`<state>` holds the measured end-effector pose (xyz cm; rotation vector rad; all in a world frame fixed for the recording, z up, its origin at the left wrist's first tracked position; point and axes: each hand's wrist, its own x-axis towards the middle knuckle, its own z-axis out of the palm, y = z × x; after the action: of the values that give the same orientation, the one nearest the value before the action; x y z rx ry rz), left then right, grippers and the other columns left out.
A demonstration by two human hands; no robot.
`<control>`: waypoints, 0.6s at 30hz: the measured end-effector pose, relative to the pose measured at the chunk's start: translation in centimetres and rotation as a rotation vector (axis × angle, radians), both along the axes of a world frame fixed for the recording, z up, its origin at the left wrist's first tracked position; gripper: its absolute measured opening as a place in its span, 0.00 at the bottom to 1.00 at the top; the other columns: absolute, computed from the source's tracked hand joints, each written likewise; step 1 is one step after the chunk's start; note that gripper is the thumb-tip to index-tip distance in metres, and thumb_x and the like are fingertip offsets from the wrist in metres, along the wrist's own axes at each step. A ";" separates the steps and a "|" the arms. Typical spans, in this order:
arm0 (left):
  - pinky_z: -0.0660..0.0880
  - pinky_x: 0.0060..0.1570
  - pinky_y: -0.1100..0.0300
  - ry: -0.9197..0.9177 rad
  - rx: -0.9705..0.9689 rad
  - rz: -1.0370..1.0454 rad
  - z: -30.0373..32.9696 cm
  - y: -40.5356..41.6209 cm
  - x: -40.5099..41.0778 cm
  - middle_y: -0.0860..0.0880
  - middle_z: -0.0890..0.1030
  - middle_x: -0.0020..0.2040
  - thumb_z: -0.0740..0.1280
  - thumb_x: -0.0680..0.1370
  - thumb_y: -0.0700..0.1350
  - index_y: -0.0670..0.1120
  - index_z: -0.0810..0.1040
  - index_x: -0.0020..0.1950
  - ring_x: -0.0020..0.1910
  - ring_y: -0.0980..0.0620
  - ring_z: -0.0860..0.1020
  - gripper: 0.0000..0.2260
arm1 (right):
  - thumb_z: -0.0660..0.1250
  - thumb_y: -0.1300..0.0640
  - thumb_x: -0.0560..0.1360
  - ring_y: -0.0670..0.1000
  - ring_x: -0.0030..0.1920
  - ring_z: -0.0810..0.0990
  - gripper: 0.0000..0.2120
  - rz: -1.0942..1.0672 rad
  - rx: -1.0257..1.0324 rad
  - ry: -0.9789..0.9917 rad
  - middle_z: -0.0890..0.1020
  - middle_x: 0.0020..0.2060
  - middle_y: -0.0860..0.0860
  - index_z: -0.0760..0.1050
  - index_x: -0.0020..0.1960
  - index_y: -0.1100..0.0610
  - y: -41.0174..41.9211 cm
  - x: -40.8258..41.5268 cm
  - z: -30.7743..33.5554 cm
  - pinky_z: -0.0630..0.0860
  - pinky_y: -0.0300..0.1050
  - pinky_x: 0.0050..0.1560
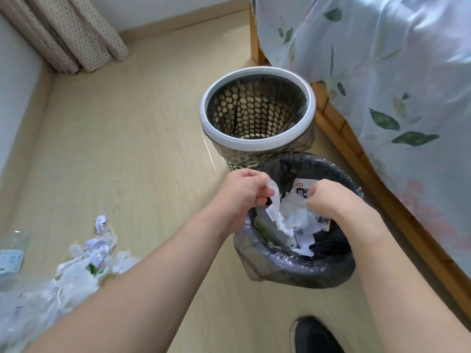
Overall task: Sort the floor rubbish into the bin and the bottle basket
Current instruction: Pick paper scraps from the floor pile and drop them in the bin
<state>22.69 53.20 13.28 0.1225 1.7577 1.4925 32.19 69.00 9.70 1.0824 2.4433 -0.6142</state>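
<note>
Both my hands hover over the bin (300, 272), which is lined with a black bag. My left hand (242, 192) pinches a strip of white paper (274, 202) that hangs into the bin. My right hand (331, 200) grips a printed wrapper (304, 188) together with crumpled white paper (295, 220). More paper scraps lie inside the bin. The perforated bottle basket (257, 141) with a white rim stands just behind the bin and looks empty. A pile of plastic film and paper scraps (84, 263) lies on the floor at the lower left, with a clear plastic bottle (11, 253) at the left edge.
A bed with a wooden frame (362, 159) and a floral cover (382, 72) runs along the right side. Curtains (66, 34) hang in the far left corner. My black shoe (313, 335) is on the wooden floor at the bottom.
</note>
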 end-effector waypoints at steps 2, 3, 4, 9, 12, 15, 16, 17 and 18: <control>0.78 0.47 0.57 0.034 -0.069 -0.043 -0.3 1.5 0.9 0.43 0.82 0.42 0.64 0.80 0.39 0.44 0.76 0.45 0.42 0.49 0.83 0.04 | 0.59 0.64 0.74 0.55 0.39 0.77 0.08 -0.020 0.011 0.006 0.79 0.40 0.55 0.78 0.43 0.59 0.0 0.0 -0.1 0.73 0.42 0.38; 0.79 0.48 0.56 0.060 -0.106 -0.058 -0.5 1.9 1.0 0.43 0.82 0.45 0.64 0.80 0.39 0.44 0.76 0.46 0.45 0.48 0.84 0.03 | 0.59 0.63 0.75 0.56 0.42 0.79 0.10 -0.040 0.030 0.036 0.80 0.43 0.56 0.79 0.49 0.59 -0.1 -0.1 0.0 0.74 0.43 0.41; 0.79 0.49 0.55 0.093 -0.136 -0.066 -0.6 2.1 1.0 0.43 0.82 0.49 0.63 0.79 0.39 0.45 0.76 0.48 0.47 0.48 0.84 0.03 | 0.59 0.62 0.76 0.57 0.46 0.79 0.13 -0.066 0.060 0.082 0.81 0.47 0.57 0.79 0.55 0.59 -0.2 -0.3 0.3 0.76 0.45 0.45; 0.79 0.40 0.58 0.291 -0.173 -0.025 -0.4 -1.0 -2.0 0.47 0.80 0.50 0.59 0.79 0.38 0.48 0.77 0.53 0.42 0.52 0.84 0.09 | 0.57 0.61 0.76 0.58 0.58 0.77 0.18 -0.159 0.199 0.466 0.80 0.58 0.56 0.76 0.63 0.57 -2.2 -1.5 2.6 0.74 0.50 0.57; 0.75 0.34 0.59 0.352 -0.221 0.085 -1.3 -5.7 -4.8 0.48 0.80 0.45 0.57 0.78 0.36 0.48 0.77 0.47 0.34 0.54 0.81 0.11 | 0.57 0.61 0.76 0.57 0.57 0.76 0.16 -0.074 0.213 0.709 0.80 0.55 0.56 0.76 0.61 0.58 -6.0 -3.1 3.5 0.73 0.52 0.60; 0.73 0.35 0.58 0.361 -0.376 0.139 -4.3 -11.7 -6.4 0.49 0.80 0.45 0.57 0.76 0.37 0.48 0.78 0.48 0.35 0.53 0.80 0.11 | 0.59 0.61 0.76 0.54 0.53 0.76 0.13 0.155 0.089 0.868 0.79 0.51 0.53 0.77 0.59 0.58 -12.2 -4.9 2.7 0.73 0.51 0.56; 0.73 0.38 0.58 0.353 -0.442 0.129 -5.7 -13.6 -6.5 0.48 0.80 0.46 0.58 0.76 0.38 0.48 0.78 0.49 0.37 0.52 0.79 0.11 | 0.60 0.61 0.76 0.54 0.52 0.76 0.13 0.230 0.036 0.871 0.79 0.51 0.52 0.77 0.58 0.57 -14.1 -5.3 1.9 0.73 0.50 0.55; 0.73 0.40 0.58 0.350 -0.516 0.110 -7.2 -15.8 -6.4 0.48 0.80 0.48 0.58 0.77 0.38 0.48 0.78 0.52 0.40 0.50 0.79 0.11 | 0.59 0.61 0.77 0.54 0.52 0.76 0.13 0.308 -0.009 0.842 0.78 0.51 0.52 0.76 0.59 0.57 -16.0 -5.8 0.6 0.73 0.50 0.54; 0.72 0.41 0.59 0.357 -0.595 0.073 -8.9 -17.9 -6.0 0.48 0.80 0.51 0.58 0.77 0.39 0.48 0.77 0.54 0.44 0.50 0.78 0.11 | 0.59 0.61 0.77 0.54 0.53 0.76 0.13 0.380 -0.049 0.782 0.78 0.52 0.52 0.75 0.60 0.56 -17.6 -6.3 -0.9 0.73 0.50 0.54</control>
<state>16.66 35.30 4.42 0.0171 2.4464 0.9749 25.91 51.37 8.77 0.3430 3.1367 -1.1092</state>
